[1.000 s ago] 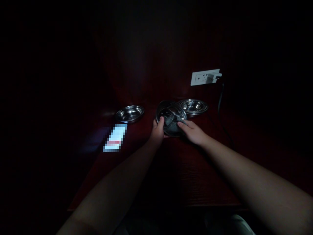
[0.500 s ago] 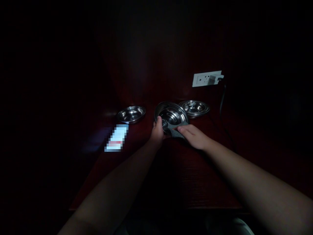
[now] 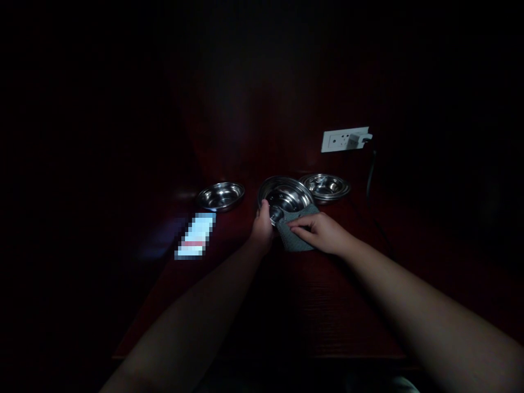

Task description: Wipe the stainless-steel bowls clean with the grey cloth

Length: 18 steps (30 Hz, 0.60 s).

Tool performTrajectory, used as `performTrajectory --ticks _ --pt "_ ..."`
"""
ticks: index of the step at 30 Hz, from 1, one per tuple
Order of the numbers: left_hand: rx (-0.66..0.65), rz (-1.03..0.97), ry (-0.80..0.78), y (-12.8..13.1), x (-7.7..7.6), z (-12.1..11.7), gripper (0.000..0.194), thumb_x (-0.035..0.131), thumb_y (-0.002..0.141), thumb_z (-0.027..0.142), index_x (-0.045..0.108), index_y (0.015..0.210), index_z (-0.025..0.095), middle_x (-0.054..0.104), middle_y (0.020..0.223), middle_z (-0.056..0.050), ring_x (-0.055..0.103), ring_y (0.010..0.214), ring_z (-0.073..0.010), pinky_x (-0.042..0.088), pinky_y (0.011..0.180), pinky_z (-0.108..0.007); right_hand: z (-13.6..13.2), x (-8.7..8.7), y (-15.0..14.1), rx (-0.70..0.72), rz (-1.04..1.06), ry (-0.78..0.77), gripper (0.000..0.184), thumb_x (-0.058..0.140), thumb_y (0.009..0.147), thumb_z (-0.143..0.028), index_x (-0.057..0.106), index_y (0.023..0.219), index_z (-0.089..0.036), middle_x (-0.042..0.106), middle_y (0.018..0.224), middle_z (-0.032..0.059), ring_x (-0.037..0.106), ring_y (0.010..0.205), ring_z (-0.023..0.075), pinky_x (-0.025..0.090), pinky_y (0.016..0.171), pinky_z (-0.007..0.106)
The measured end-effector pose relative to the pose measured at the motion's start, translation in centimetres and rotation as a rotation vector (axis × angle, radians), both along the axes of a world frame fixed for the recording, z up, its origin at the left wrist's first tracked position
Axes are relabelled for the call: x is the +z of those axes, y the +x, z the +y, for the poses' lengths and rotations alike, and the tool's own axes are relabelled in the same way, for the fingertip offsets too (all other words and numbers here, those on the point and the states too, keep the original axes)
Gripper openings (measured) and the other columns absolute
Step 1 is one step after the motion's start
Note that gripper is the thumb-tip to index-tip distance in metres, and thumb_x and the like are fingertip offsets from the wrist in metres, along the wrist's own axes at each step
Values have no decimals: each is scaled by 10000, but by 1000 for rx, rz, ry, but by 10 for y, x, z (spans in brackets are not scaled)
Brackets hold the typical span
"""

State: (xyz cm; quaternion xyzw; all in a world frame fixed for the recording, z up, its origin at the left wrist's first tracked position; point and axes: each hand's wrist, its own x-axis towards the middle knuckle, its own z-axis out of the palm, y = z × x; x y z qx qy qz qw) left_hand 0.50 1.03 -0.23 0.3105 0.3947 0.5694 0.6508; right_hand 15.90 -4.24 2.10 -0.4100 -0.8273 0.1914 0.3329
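Note:
My left hand (image 3: 262, 225) grips the near left rim of a tilted steel bowl (image 3: 286, 194), thumb over the edge. My right hand (image 3: 321, 232) pinches a grey cloth (image 3: 295, 236) that drapes over the bowl's near rim and hangs down toward the dark wooden table (image 3: 335, 305). The bowl's shiny inside faces me. The scene is very dark.
A second steel bowl (image 3: 220, 195) sits to the left and a third (image 3: 326, 186) behind to the right. A blurred white card (image 3: 195, 236) lies left of my left hand. A white wall socket (image 3: 343, 140) with a plug and a dark cable (image 3: 370, 169) is at the back right.
The cloth was inside the bowl under my right fingers; it has been drawn out over the near rim toward me. The bowl has tipped a little more upright.

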Motion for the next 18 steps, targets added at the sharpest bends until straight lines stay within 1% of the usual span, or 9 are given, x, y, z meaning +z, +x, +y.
performTrajectory --ticks 3,6,12,15,18 --pt "-2 -31 8 1 1 0 610 472 842 580 486 1311 191 601 1254 -149 622 1063 -281 525 852 -403 0 2 1 4 -28 19 257 540 850 -265 730 1014 -215 751 951 39 691 862 201 520 800 321" --pt "-12 -67 23 1 2 -1 576 452 865 547 498 1292 162 622 1217 -162 630 1051 -274 525 855 -398 0 3 1 6 -60 32 251 530 857 -257 732 994 -198 749 955 48 690 852 195 516 776 307" --pt "-52 -65 29 0 1 0 588 442 861 563 497 1288 162 633 1195 -169 636 1035 -296 520 852 -439 0 4 2 -6 -97 55 239 523 863 -248 723 978 -188 744 955 51 679 847 189 494 756 299" --pt "-67 -49 8 -1 2 -1 613 451 851 577 471 1313 174 621 1213 -173 637 1033 -307 518 844 -463 0 6 3 -8 -142 49 243 501 880 -271 723 915 -177 740 867 54 666 768 175 482 707 290" --pt "-78 -11 -11 -3 1 -2 625 468 832 600 458 1327 218 591 1268 -157 633 1039 -312 524 818 -482 2 6 4 -36 -188 49 267 480 893 -293 715 860 -171 723 783 50 641 705 163 465 670 286"
